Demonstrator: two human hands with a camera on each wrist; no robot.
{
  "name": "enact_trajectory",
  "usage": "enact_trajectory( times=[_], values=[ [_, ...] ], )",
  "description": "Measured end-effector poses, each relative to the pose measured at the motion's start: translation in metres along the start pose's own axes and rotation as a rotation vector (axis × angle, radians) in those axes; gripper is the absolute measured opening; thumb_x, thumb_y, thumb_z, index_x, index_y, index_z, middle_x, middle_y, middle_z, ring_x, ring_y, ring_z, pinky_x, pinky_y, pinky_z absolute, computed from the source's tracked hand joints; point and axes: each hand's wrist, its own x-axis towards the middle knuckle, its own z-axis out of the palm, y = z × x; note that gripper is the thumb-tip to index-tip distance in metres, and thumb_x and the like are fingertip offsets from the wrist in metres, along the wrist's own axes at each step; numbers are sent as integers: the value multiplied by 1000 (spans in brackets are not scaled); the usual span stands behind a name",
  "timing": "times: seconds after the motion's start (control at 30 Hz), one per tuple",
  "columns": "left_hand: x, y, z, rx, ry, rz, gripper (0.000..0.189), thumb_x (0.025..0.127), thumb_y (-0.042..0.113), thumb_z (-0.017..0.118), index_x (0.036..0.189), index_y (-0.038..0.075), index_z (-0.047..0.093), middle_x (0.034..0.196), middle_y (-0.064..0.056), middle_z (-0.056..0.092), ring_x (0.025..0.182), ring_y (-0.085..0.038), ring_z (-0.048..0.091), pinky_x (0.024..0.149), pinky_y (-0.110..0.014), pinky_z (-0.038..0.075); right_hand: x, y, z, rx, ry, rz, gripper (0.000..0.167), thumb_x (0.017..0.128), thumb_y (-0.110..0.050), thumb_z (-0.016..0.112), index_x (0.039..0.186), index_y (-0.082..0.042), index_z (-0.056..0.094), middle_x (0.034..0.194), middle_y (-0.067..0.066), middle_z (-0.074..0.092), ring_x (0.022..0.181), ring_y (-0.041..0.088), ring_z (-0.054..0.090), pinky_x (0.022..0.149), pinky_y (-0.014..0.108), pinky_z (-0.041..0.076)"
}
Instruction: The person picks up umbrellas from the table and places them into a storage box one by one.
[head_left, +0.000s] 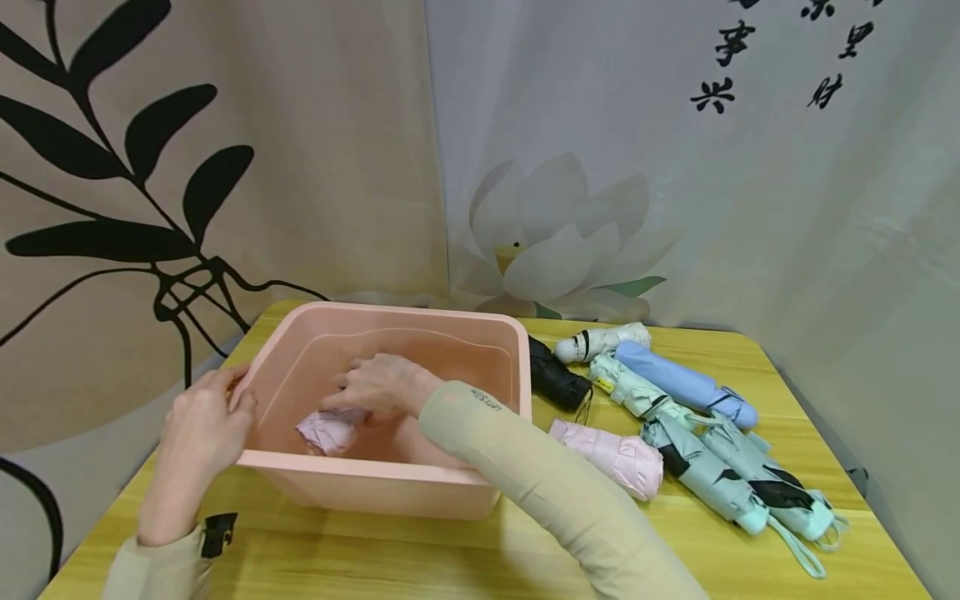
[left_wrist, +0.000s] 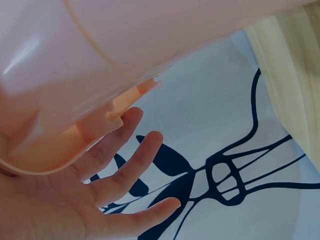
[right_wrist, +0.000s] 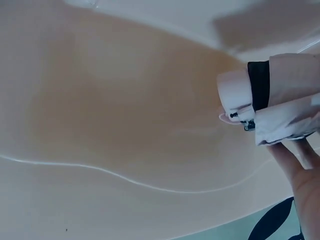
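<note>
My right hand (head_left: 384, 387) reaches down inside a pink plastic tub (head_left: 386, 473) and grips a folded pale pink umbrella (head_left: 333, 431). In the right wrist view this umbrella (right_wrist: 290, 100) shows its pink handle end, a black band and a small cord, with fingers (right_wrist: 288, 162) along its side. At the tub's left end, my left hand (head_left: 202, 425) holds the rim, thumb at the top edge. The left wrist view shows that hand (left_wrist: 107, 195) with its other fingers spread below and outside the rim; the thumb is hidden there.
Right of the tub on the wooden table (head_left: 360, 554) lie folded umbrellas: a black one (head_left: 557, 373), a white one (head_left: 603, 342), a blue one (head_left: 682, 383), another pink one (head_left: 611, 457) and several mint green ones (head_left: 701, 475). A printed curtain (head_left: 337, 150) hangs behind.
</note>
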Motion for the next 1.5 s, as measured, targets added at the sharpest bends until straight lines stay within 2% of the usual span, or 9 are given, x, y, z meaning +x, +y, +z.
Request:
enact_trajectory(
  times=[0.1,0.27,0.47,0.6,0.77,0.93,1.1,1.27,1.5],
  values=[
    [1,-1,0,0,-8,0,42,95,14,46,129,-10,49,123,-35,50,104,-56,50,78,-65,41,-1,0,-1,-8,-6,-4,47,91,-38,58,135,-38,41,127,-10,55,112,14,54,81,24,52],
    [1,-3,1,-9,-19,0,43,95,15,45,129,-10,49,123,-35,50,102,-55,50,77,-64,42,0,3,-7,-20,6,3,42,99,-32,47,140,-39,39,130,-10,56,110,12,57,75,23,53],
    [1,-4,1,-20,-16,13,42,95,15,45,128,-10,50,121,-34,51,100,-55,51,76,-62,42,-6,11,-20,-3,82,23,44,98,-29,45,140,-36,41,127,-8,58,108,13,59,69,25,53],
    [0,-5,1,-16,-19,11,42,95,15,45,128,-11,50,120,-34,51,99,-55,51,75,-62,43,-16,19,-32,44,141,69,41,99,-28,43,140,-34,43,126,-8,58,99,13,62,65,25,52],
    [0,-5,2,-18,-29,7,43,96,16,45,129,-11,49,121,-35,51,100,-55,51,76,-63,43,-35,28,-51,88,149,140,41,99,-35,45,140,-35,41,115,-8,58,95,14,59,66,27,51],
    [1,-5,2,-16,-34,5,43,96,17,44,130,-10,49,123,-35,50,103,-56,49,79,-65,41,-56,38,-68,175,118,233,46,98,-37,44,143,-38,36,123,-10,54,106,14,56,66,29,53],
    [1,-6,1,-20,-28,5,43,96,17,44,129,-10,49,123,-34,50,103,-56,49,79,-65,41,-82,49,-74,247,236,285,43,97,-36,49,140,-34,44,128,-8,56,109,15,58,80,32,55],
    [0,-7,1,-21,-23,-5,43,96,16,44,130,-10,49,123,-35,50,102,-55,50,78,-64,42,-111,61,-71,310,342,364,41,95,-33,53,136,-29,51,126,-6,57,107,15,60,80,34,54],
    [1,-6,1,-20,-31,-6,44,96,17,43,132,-9,47,126,-35,49,103,-55,49,79,-64,42,-147,81,-47,421,393,566,41,94,-32,57,134,-25,52,127,-2,58,109,19,60,82,39,54]
  ],
)
